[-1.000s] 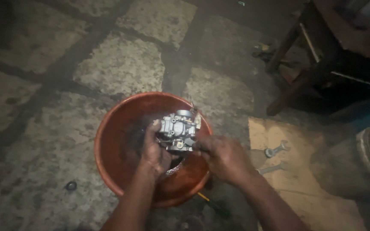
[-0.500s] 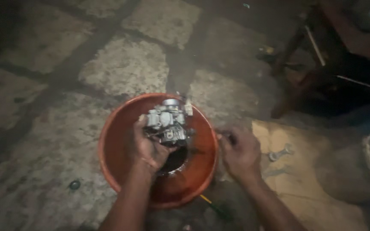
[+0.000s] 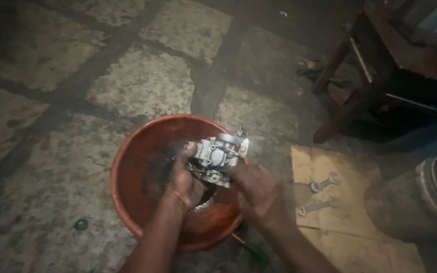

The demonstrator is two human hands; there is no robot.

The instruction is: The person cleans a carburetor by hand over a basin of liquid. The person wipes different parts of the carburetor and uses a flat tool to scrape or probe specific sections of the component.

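- Left hand [image 3: 184, 183]: I see its grip closed under and around the carburettor [image 3: 218, 154], a small grey cast-metal body with a round cap, levers and fittings, held over the orange basin [image 3: 127, 172].
- Right hand [image 3: 256, 194]: fingers rest against the carburettor's right side; I cannot tell whether they clasp it.
- Basin: stands on the stone floor [image 3: 142, 83]; dark liquid inside, its near rim hidden by my forearms.
- Cardboard sheet [image 3: 350, 237], right: two spanners [image 3: 323, 182].
- Far right: a wooden stool [image 3: 380, 60], dim and cut off.

Orange-red basin [image 3: 127, 167], silver carb [image 3: 218, 154]
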